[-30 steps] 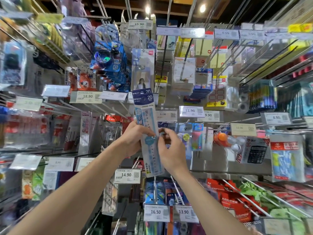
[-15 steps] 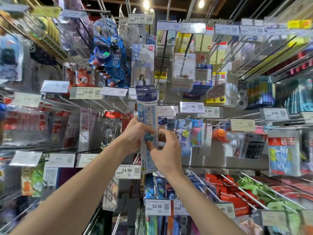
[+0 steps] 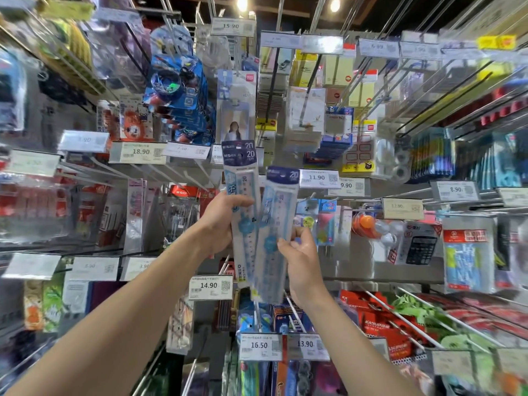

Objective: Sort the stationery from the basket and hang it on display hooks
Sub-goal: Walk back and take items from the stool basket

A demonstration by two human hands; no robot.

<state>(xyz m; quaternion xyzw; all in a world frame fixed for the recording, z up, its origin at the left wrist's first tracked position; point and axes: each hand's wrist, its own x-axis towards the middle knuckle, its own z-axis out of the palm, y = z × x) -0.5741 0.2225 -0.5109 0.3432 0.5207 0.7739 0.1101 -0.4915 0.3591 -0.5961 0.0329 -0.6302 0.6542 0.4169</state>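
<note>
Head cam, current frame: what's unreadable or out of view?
- Basket: outside the head view's frame.
- Left hand grips ruler packs: two headers show, and any more behind are hidden by the front one.
- Target hook: not identifiable among the blurred racks. The ruler pack in the right hand hangs on nothing visible.
- Left-edge price tags: motion blur, figures unreadable.

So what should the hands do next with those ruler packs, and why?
Probably lift the tilted ruler pack and hang it by its header. The right hand pinches it, fanned away from the upright ruler packs that the left hand grips, and none is hung yet.
</note>
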